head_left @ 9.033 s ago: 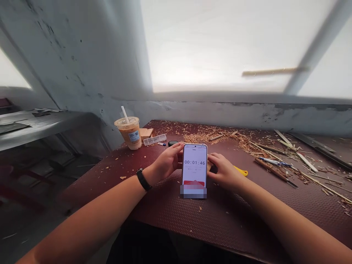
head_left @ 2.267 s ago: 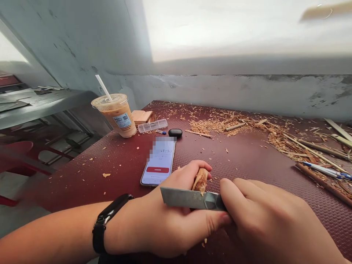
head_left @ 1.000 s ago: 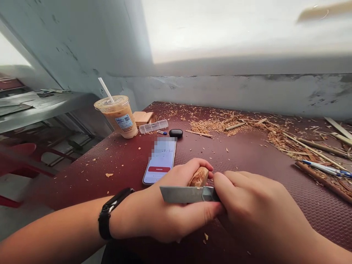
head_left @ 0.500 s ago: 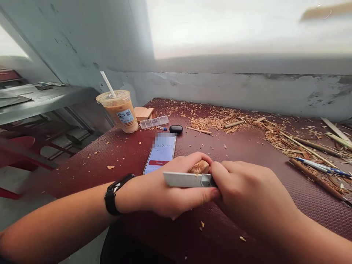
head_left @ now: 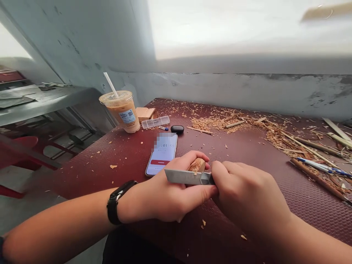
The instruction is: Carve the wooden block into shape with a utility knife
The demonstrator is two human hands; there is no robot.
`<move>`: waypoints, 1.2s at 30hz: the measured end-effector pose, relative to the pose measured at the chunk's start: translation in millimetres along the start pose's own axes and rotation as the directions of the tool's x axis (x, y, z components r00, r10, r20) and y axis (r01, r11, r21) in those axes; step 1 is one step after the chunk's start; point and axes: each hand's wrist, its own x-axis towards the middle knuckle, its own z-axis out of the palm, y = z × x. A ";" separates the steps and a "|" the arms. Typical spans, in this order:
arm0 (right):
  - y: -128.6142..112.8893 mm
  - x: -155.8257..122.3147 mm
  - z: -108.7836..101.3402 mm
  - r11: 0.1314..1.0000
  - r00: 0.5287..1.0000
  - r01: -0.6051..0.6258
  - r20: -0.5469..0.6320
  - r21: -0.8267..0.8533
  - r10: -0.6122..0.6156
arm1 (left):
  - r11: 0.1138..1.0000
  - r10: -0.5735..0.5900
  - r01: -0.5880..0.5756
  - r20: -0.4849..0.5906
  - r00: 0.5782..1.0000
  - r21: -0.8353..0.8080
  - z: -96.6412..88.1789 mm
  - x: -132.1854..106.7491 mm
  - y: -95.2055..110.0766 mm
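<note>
My left hand (head_left: 173, 194), with a black watch (head_left: 117, 203) on its wrist, is closed around a small piece of wood (head_left: 198, 165). The rounded, light-brown wood shows between thumb and fingers; its lower part is hidden. In my right hand (head_left: 244, 187) is a knife (head_left: 184, 176) with a broad flat blade pointing left. Its handle is mostly covered by my fist. The blade lies across the near side of the wood, above my left thumb, and a small chip sits at its upper edge. My left thumb tip touches the right hand beside the blade's base.
On the dark red table (head_left: 132, 157) lie a phone (head_left: 161, 156), a black earbud case (head_left: 177, 129) and a clear plastic box (head_left: 156, 122). An iced drink (head_left: 121, 112) stands at the back left. Wood shavings (head_left: 214, 123), sticks and a pen (head_left: 316, 165) cover the right and back.
The wood shows a little more between my left fingers, and the two hands have shifted slightly against each other. The view has moved a little to the left.
</note>
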 end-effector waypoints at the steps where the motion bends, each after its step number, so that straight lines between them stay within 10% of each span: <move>1: -1.7 -1.2 0.3 1.000 1.000 -0.022 -0.007 -0.001 0.022 | 1.000 0.000 0.000 -0.008 1.000 -0.005 1.0 0.0 -0.7; 14: 15.2 11.7 -2.2 0.987 0.989 0.150 0.004 0.064 -0.150 | 0.988 0.083 -0.100 0.146 0.986 0.115 -6.4 6.9 -2.4; 26: -5.9 -8.1 11.1 0.997 0.994 -0.074 -0.077 -0.012 0.073 | 0.995 0.020 -0.025 -0.054 0.998 -0.093 9.9 1.8 -4.1; 30: 5.1 -9.1 13.1 0.994 0.994 -0.014 -0.110 0.110 0.026 | 0.975 0.164 -0.149 -0.084 0.983 0.164 17.1 0.2 -5.4; 36: 27.4 -10.5 8.9 0.925 0.953 0.283 -0.183 0.254 -0.242 | 0.699 0.404 -0.320 0.016 0.915 0.639 33.9 -8.7 -6.7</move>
